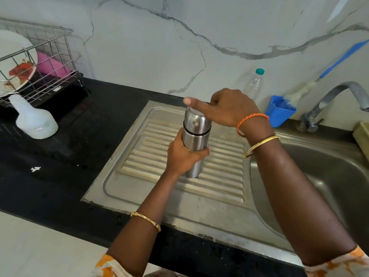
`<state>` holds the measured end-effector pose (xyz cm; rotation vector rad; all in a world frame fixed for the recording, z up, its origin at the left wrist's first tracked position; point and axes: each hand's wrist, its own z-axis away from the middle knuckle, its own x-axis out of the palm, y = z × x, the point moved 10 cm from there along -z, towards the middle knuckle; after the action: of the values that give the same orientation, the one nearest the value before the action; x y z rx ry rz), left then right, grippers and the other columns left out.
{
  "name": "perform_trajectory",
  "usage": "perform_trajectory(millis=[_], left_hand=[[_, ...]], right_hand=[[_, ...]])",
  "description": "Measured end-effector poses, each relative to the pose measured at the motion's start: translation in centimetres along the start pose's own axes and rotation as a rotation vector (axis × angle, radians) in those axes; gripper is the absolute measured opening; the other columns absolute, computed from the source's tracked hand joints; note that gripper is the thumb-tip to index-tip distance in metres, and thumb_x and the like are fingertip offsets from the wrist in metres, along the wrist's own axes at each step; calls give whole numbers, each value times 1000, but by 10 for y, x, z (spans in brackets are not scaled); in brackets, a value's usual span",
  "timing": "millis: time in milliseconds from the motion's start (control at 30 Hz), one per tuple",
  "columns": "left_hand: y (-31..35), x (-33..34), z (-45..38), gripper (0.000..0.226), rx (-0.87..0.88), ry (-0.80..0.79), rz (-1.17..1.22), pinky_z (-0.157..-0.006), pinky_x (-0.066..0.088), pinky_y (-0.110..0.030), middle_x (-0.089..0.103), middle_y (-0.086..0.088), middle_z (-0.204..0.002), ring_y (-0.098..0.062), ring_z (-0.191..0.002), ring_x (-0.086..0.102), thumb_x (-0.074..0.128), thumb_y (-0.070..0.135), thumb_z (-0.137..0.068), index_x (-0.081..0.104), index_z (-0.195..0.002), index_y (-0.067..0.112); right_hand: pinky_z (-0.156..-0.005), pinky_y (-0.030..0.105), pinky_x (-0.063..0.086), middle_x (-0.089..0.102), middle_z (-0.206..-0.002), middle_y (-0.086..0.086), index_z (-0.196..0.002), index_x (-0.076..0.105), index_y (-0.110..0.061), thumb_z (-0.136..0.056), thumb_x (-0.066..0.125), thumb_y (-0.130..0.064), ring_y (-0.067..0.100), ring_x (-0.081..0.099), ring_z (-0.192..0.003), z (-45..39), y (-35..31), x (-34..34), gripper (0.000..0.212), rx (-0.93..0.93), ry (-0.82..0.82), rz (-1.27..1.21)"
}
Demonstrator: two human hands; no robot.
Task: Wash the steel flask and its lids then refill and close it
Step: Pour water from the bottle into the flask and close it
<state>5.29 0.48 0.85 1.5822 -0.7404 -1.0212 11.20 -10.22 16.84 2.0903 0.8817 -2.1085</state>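
Steel flask standing upright on the ribbed draining board of the sink, near its middle, with the cap seated on top. Your left hand grips the flask body below the dark seam, fingers and thumb curled round it. Your right hand sits over the cap: the thumb lies straight across the cap's top, while the other fingers curl down behind it; whether they press the cap's far side cannot be told. The sink bowl lies to the right of the board, with the tap at its back edge. Against the wall behind the board stand a clear plastic bottle and a blue cup holding a blue-handled brush. On the black counter, toward its back left corner, a white spray bottle stands in front of a wire dish rack holding a plate
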Motion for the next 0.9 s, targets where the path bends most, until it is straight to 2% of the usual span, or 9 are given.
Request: perform_trajectory(millis=[100, 167, 300, 433, 500, 600, 667, 767, 900], left_hand=[[-1, 0, -2, 65, -9, -7, -2, -78, 58, -35, 69, 13, -94, -4, -85, 66, 88, 36, -53, 58, -109, 30], [-1, 1, -3, 66, -8, -12, -4, -78, 58, -36, 69, 12, -95, -5, -86, 67, 87, 38, -52, 57, -110, 30], [0, 1, -2, 65, -20, -10, 3, -78, 59, -35, 69, 11, -94, -5, -85, 67, 88, 34, -53, 58, -110, 27], [1, -1, -4, 63, -28, 0, -20, -75, 58, -31, 68, 12, -91, -4, -83, 66, 90, 32, -53, 59, -108, 26], [3, -1, -5, 63, -28, -7, -36, -73, 57, -28, 67, 13, -90, -3, -82, 66, 89, 31, -54, 58, -109, 27], [2, 0, -5, 66, -38, -24, -42, -74, 56, -28, 67, 13, -92, -4, -83, 66, 89, 32, -54, 58, -112, 27], [0, 1, -2, 66, -33, -31, -34, -75, 58, -31, 68, 12, -92, -4, -83, 66, 88, 34, -53, 58, -112, 27], [-2, 2, 1, 66, -31, -40, -16, -76, 59, -36, 68, 13, -92, -5, -84, 67, 86, 35, -53, 58, -112, 28], [-2, 0, 0, 64, -36, -41, -11, -76, 59, -38, 69, 15, -93, -3, -85, 67, 85, 40, -52, 57, -110, 34]], right_hand=[[-95, 26, 40, 52, -133, 0, -132, 49, -18, -75, 53, -70, 16, 51, -118, 6, -6, 22, 77, -110, -294, -254], [-104, 24, 34, 42, -144, -7, -142, 37, -28, -80, 53, -62, 12, 42, -130, 18, -19, 33, 73, -200, -379, -385], [-103, 27, 42, 55, -129, -12, -133, 48, -28, -88, 54, -52, 5, 53, -115, 26, -7, 25, 52, -187, -174, -458], [-55, 19, 49, 64, -61, -9, -91, 67, -5, -88, 65, -22, 6, 57, -51, 47, 13, -8, 18, -176, 44, -856], [-55, 20, 48, 65, -60, -2, -81, 67, -7, -82, 69, -17, 9, 58, -51, 47, 22, -16, 10, -183, 101, -1075], [-94, 29, 49, 61, -117, -5, -116, 57, -27, -68, 77, -21, 8, 58, -109, 26, 15, 10, 52, -228, -67, -852], [-107, 33, 40, 49, -135, -5, -136, 41, -26, -72, 78, -12, 9, 46, -126, 22, 3, 30, 75, -269, -219, -746], [-95, 22, 47, 53, -123, -3, -141, 37, -22, -74, 78, -8, 9, 54, -112, 22, -1, 35, 80, -271, -157, -683], [-65, 24, 48, 53, -83, -8, -118, 52, -21, -57, 86, -44, 4, 50, -70, 43, 11, 20, 73, -134, 250, -456]])
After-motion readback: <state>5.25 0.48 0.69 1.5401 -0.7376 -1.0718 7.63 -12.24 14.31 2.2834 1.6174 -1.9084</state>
